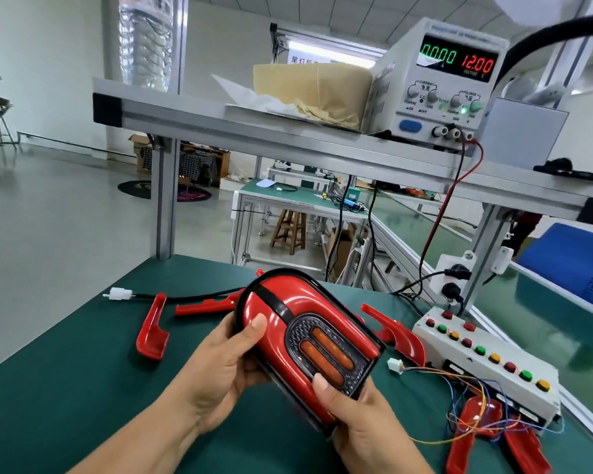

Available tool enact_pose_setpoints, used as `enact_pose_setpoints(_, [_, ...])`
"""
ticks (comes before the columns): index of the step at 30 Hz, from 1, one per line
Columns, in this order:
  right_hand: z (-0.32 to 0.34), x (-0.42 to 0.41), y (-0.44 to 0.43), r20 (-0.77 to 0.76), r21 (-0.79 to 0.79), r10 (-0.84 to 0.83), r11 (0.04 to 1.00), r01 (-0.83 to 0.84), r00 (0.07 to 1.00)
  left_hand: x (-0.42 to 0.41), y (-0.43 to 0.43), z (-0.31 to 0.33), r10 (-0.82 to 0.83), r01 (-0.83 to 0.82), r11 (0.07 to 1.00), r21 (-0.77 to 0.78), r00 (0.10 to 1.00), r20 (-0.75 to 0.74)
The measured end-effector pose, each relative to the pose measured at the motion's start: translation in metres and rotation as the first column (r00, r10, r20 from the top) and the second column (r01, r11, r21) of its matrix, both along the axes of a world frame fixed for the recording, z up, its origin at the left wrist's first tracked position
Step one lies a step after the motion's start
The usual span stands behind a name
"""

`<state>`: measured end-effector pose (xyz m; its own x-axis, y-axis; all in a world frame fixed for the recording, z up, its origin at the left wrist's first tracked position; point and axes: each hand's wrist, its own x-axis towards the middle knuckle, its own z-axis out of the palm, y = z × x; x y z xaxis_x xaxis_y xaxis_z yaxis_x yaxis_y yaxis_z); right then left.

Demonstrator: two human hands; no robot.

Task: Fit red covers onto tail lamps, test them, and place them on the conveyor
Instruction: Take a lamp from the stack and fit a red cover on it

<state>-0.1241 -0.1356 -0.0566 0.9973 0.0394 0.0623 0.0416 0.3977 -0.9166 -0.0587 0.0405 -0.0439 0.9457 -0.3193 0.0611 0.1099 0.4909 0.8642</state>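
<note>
I hold a red tail lamp (298, 323) with a black rim and two orange lenses above the green table (65, 388). My left hand (220, 367) grips its left side, thumb pressed on the red cover. My right hand (360, 419) grips the near lower end, thumb on the lens panel. A black cable with a white connector (119, 294) runs from behind the lamp to the left. Loose red covers lie on the table: one at the left (151, 330), one behind the lamp (206, 306), one at the right (397, 331), more at the lower right (486, 436).
A white test box (486, 357) with coloured buttons and loose wires sits at the right, its white plug (395, 364) lying free. A power supply (442, 80) reading 12.00 stands on the upper shelf. The green conveyor (545, 302) runs along the right, with a blue bin (575, 261) beyond it.
</note>
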Motion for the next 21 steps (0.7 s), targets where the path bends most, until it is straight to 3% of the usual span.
enact_pose_setpoints(2, [0.006,0.000,-0.007,-0.050,-0.026,0.079,0.996,-0.080,0.996,0.003,0.010,0.004,-0.023,0.022,0.999,0.046,1.000,0.017])
enact_pose_setpoints(6, [0.019,0.000,-0.020,-0.199,-0.029,0.070,0.997,-0.077,0.978,0.008,0.024,0.004,-0.111,0.107,0.977,0.185,0.994,0.012])
enact_pose_setpoints(9, [0.016,-0.002,-0.016,-0.206,-0.153,0.061,0.984,-0.094,0.977,0.007,0.023,0.004,-0.171,0.148,0.948,0.281,0.984,0.057])
enact_pose_setpoints(11, [0.014,-0.003,-0.013,-0.206,-0.146,0.043,0.987,-0.074,0.978,0.006,0.019,0.008,-0.191,0.155,0.933,0.324,0.978,0.082])
enact_pose_setpoints(13, [0.015,-0.005,-0.010,-0.200,-0.121,0.029,0.991,-0.054,0.979,0.004,0.016,0.009,-0.170,0.142,0.937,0.320,0.984,0.060])
enact_pose_setpoints(17, [0.021,-0.005,-0.007,-0.175,-0.172,-0.050,0.985,0.020,0.983,-0.007,0.014,0.015,-0.176,0.205,0.938,0.278,0.976,-0.128])
enact_pose_setpoints(21, [0.034,-0.006,-0.015,-0.140,-0.194,-0.017,0.981,-0.011,0.990,-0.010,-0.006,0.029,-0.153,0.190,0.975,0.116,0.950,-0.274])
